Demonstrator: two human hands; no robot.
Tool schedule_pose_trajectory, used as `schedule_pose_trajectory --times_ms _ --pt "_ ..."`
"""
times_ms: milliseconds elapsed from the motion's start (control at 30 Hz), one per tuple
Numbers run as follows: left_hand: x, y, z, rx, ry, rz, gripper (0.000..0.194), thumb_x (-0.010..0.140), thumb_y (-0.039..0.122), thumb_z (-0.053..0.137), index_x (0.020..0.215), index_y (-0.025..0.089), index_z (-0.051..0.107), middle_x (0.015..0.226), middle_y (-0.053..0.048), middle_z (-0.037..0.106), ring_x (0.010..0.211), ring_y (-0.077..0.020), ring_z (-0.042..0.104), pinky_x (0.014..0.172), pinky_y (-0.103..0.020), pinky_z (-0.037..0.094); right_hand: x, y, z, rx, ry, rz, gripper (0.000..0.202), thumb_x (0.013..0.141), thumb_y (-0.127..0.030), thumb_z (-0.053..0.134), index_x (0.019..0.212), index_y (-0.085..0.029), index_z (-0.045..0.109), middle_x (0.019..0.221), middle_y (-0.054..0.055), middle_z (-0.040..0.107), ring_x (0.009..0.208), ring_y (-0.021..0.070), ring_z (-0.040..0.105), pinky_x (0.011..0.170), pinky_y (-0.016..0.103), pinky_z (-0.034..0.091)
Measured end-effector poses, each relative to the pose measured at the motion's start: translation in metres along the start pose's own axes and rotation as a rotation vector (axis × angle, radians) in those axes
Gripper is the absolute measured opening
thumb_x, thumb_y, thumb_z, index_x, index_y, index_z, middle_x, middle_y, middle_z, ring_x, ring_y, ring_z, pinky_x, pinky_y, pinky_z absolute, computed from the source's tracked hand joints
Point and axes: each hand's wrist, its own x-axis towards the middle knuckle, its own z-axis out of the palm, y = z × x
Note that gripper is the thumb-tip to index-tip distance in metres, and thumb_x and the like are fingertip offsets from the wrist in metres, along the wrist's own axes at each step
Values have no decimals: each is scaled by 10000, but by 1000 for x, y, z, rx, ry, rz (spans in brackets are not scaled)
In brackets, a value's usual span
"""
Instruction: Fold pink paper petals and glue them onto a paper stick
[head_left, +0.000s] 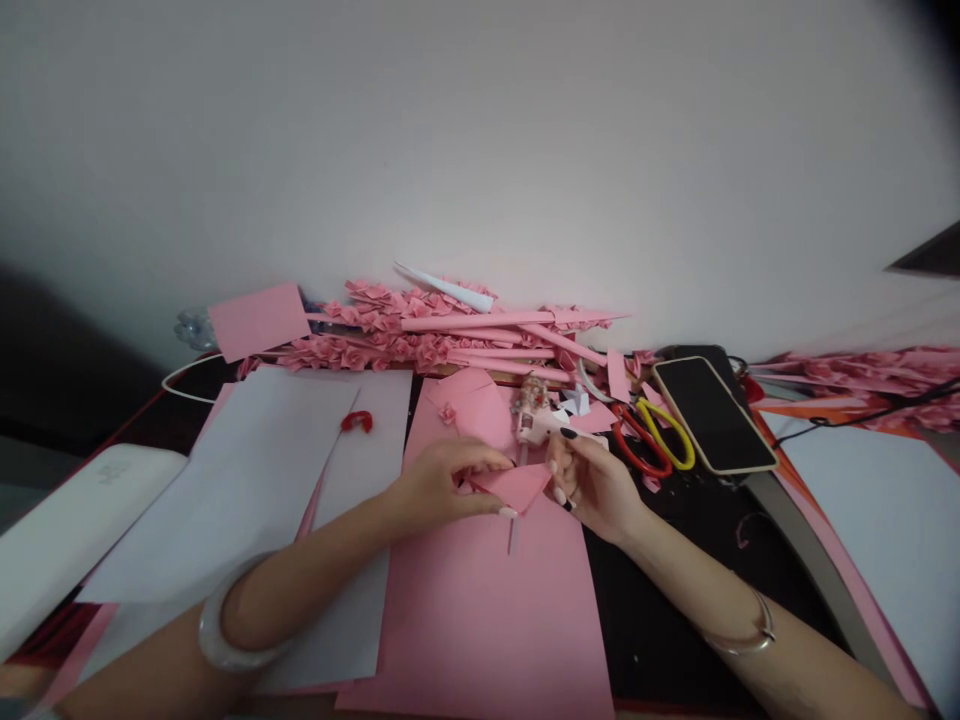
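Note:
My left hand (pixel 450 480) grips a small folded piece of pink paper (pixel 517 487) between thumb and fingers. At the paper's right corner, my right hand (pixel 600 490) pinches the edge with its fingertips. Both hands are above a large pink paper sheet (pixel 487 620). Just beyond them lies a pale pink glue gun (pixel 532 425), partly hidden by my right hand. A narrow pale stick (pixel 512 540) shows below the folded paper. Behind my left hand are a rounded pink paper piece (pixel 484 405) and a tiny pink paper rose (pixel 448 413).
Pink paper flower stems (pixel 390 345) lie along the wall. Scissors with red and yellow handles (pixel 679 440) are beside a phone (pixel 716 415) on the right. White sheets (pixel 225 470) and a red curved item (pixel 356 421) lie left; a white box-like object (pixel 97 530) stands far left.

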Motion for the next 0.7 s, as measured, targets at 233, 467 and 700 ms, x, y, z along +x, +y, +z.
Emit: schedule_pose_trajectory --times_ms 233,467,700 --pt "-1 -3 1 18 -5 -68 219 766 357 634 710 146 614 575 38 476 519 -83 377 499 -201 269 0 4 7 -137 17 -66 198 766 -318 664 825 -146 586 495 -36 586 386 61 517 362 129 380" --pt "-1 -1 3 113 171 -104 353 837 218 440 551 183 235 538 65 205 493 -75 227 478 -224 179 1 11 9 -439 -15 -78 398 746 -187 683 1060 -201 439 569 -79 586 378 53 520 384 142 421" --pt "1 4 3 -211 250 -229 272 838 309 465 620 181 365 595 60 263 529 -81 269 483 -203 229 -4 13 13 -581 -156 -46 176 792 -220 629 929 -153 541 683 -11 625 511 79 594 499 193 486"
